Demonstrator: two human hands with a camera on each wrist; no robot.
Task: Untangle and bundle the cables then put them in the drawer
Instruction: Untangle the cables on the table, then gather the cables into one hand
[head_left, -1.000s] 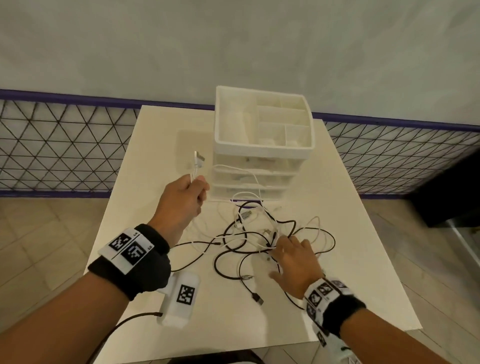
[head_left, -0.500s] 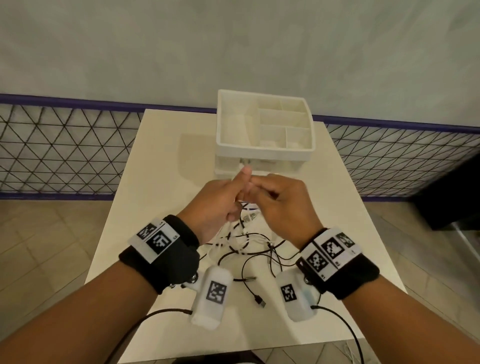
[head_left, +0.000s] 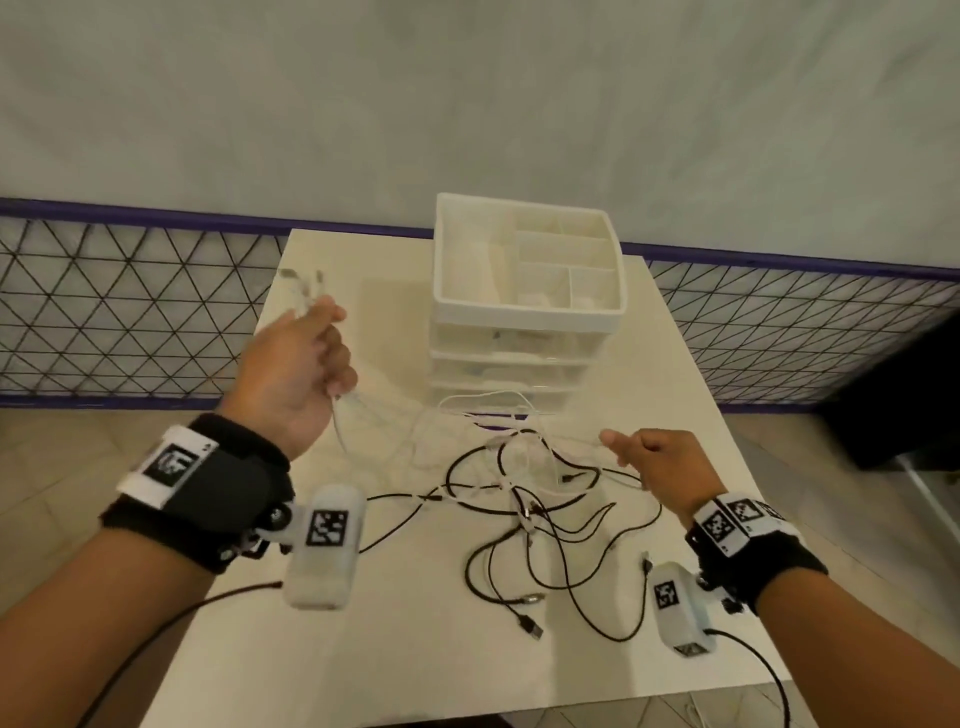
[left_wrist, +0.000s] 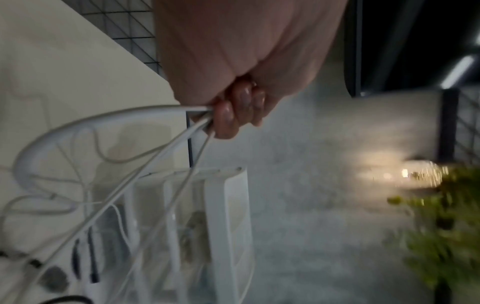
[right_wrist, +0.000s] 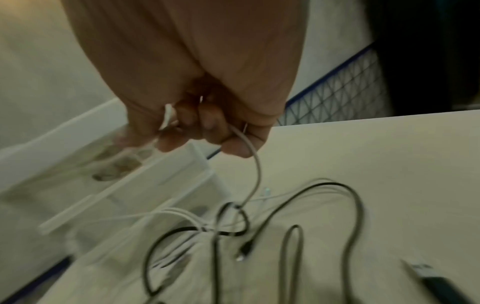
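A tangle of black cables (head_left: 545, 514) and white cables (head_left: 483, 415) lies on the white table (head_left: 363, 649) in front of a white drawer unit (head_left: 524, 322). My left hand (head_left: 296, 364) is raised at the left and grips strands of white cable (left_wrist: 155, 133), whose ends stick up above my fist. My right hand (head_left: 654, 462) hovers low at the right of the tangle and grips another white cable (right_wrist: 255, 170) that runs down into the knot. The drawers look closed; the top tray (head_left: 530, 265) has open compartments.
A black USB plug (head_left: 530, 626) lies loose near the table's front edge. A wire mesh fence (head_left: 130, 312) with a purple rail runs behind the table. A dark object (head_left: 893, 405) stands on the floor at the right.
My hands were together in front of the drawer unit half a second ago. They have pulled apart, the left up and left, the right down and right, each drawing white cable out.
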